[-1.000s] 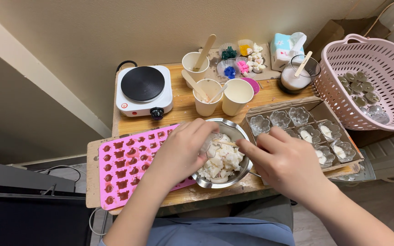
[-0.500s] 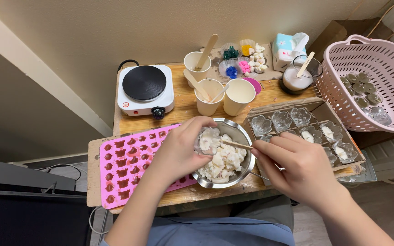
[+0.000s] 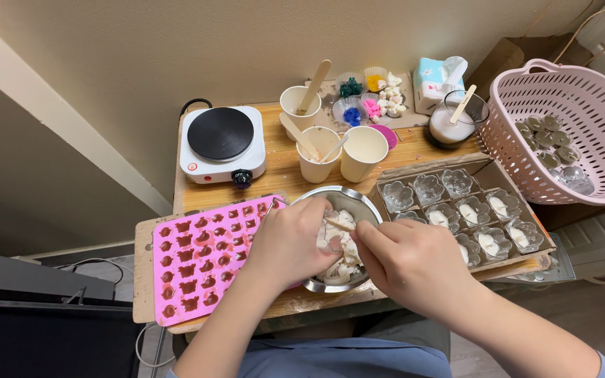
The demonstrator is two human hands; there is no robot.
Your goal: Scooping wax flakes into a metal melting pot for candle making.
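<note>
Two hands over round metal bowl [image 3: 367, 204] of white wax chunks [image 3: 342, 250] | left hand [image 3: 290, 243] grips bowl rim | right hand [image 3: 409, 260] pinches thin wooden stick [image 3: 337, 223] | pink silicone mould [image 3: 204, 255] adjacent left

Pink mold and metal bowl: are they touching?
Cannot tell. In the head view, the left hand covers the spot where the pink mold would meet the metal bowl.

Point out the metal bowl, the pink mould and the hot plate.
metal bowl [image 3: 341, 198]: head view, on the far rim.
pink mould [image 3: 197, 262]: head view, on the middle of the tray among its cavities.
hot plate [image 3: 220, 133]: head view, on the black round heating surface.
</note>
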